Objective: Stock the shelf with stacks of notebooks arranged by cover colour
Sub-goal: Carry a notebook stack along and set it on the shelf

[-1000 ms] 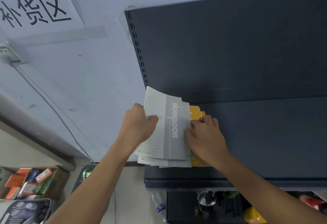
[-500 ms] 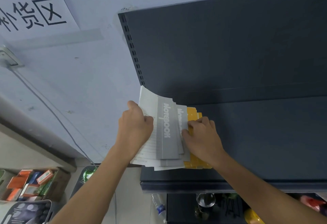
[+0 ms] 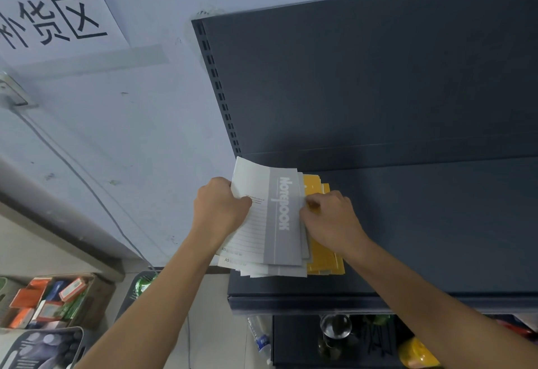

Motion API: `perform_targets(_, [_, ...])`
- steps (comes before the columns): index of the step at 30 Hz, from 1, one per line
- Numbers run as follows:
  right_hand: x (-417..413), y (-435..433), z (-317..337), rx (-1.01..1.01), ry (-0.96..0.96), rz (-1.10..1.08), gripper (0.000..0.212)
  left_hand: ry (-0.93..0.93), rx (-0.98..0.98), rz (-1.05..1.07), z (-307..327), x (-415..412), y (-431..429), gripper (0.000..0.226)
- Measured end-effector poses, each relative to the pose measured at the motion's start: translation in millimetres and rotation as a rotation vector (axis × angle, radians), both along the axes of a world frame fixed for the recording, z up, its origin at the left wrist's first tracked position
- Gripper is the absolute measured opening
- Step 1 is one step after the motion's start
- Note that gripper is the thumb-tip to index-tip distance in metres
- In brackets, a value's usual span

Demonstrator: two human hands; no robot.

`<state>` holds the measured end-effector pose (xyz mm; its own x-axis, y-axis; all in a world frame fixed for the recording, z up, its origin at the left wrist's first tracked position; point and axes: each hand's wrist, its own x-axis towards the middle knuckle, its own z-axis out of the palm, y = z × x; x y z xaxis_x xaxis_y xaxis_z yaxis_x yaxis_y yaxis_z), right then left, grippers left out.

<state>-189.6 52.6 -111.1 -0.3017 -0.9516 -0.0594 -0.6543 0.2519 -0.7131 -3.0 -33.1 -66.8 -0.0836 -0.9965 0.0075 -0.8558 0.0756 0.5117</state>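
**Grey pile going in at the shelf's left end, not squared up yet**

Grey-and-white notebooks (image 3: 279, 223) sit at the left end of the shelf (image 3: 436, 237), overlapping the yellow notebooks (image 3: 323, 264) just to their right. The left hand (image 3: 221, 208) has its fingers curled round the pile's left edge, thumb pressed on the top cover. The right hand (image 3: 329, 223) is curled too, pinching the pile's right edge at the seam with the yellow ones.

My read: this is the tidy-up step, getting the colours apart. The pile is fanned, with corners poking toward the front edge, and the top cover bows up at its far left corner. The next move probably needs a squeeze from both sides to line the edges up.

Room-wise, the left is tight. The pile hangs a bit past the shelf's left edge, below the slotted upright (image 3: 215, 77), and the front edge is close too. So I'd guess the yellow lot has to slide right, where there's loads of bare shelf. There's some room toward the back panel (image 3: 378, 77) as well.
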Motion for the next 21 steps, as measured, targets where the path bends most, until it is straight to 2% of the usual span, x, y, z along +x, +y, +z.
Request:
perform_targets(8, [6.7, 2.0, 4.1, 0.046, 0.073, 0.024, 0.036, -0.06, 0.039, 0.062, 1.0, -1.5, -5.3, 0.028])
perform_targets(11, [5.9, 0.0, 5.2, 0.033, 0.016, 0.007, 0.038, -0.024, 0.122, 0.055, 2.3, 0.5, -9.5, 0.034])
perform_targets(14, [5.5, -2.8, 4.0, 0.034, -0.035, -0.024, 0.036, 0.044, 0.198, 0.06, 3.8, 4.9, -11.3, 0.03])
perform_targets(18, [7.3, -5.0, 2.6, 0.056, 0.023, -0.049, 0.03, 0.011, 0.145, 0.036, 9.8, 8.0, -8.3, 0.031])
perform_targets(21, [5.6, -6.8, 2.8, 0.069, -0.002, -0.049, 0.03, 0.104, 0.089, 0.009, 16.9, 11.6, -6.3, 0.031])
